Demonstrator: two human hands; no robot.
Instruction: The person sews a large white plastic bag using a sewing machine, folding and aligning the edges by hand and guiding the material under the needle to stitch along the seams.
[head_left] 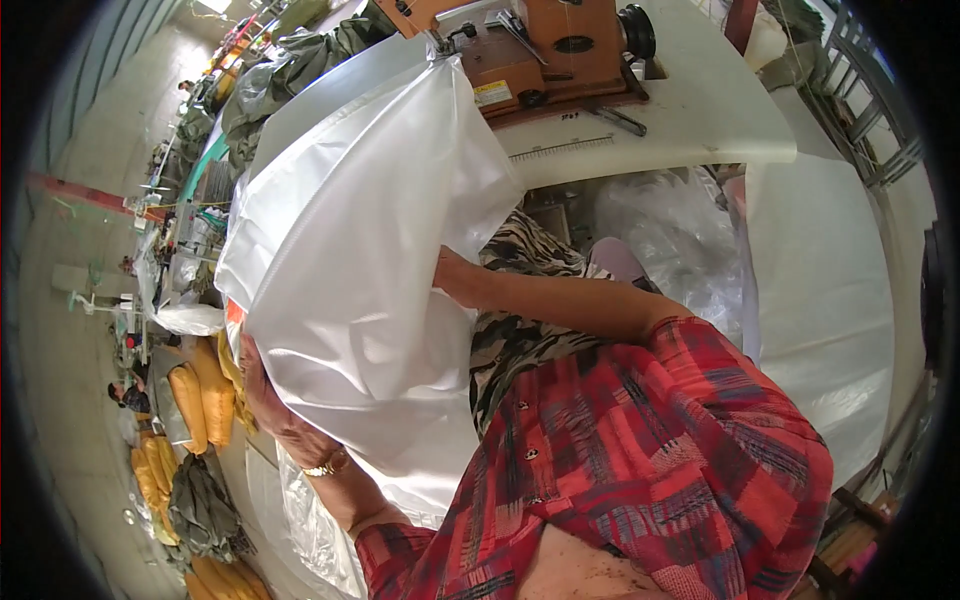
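A large sheet of glossy white coated fabric (350, 240) hangs in folds across my lap. Its far corner gathers to a point under the presser foot (440, 45) of an orange-brown sewing machine (560, 50). My left hand (265, 390), with a gold-coloured band at the wrist, grips the sheet's left edge; some of its fingers go out of sight at the fabric. On the other side, my right hand (458, 278) holds the sheet's right part, its fingertips hidden behind a fold.
A dark metal tool (618, 121) lies on the pale machine table (700, 120), near a printed ruler scale. Clear plastic (665, 230) sits below the table edge. White sheeting (820, 280) covers the right side. Yellow bundles (205, 390) and dark green cloth (290, 70) are at left.
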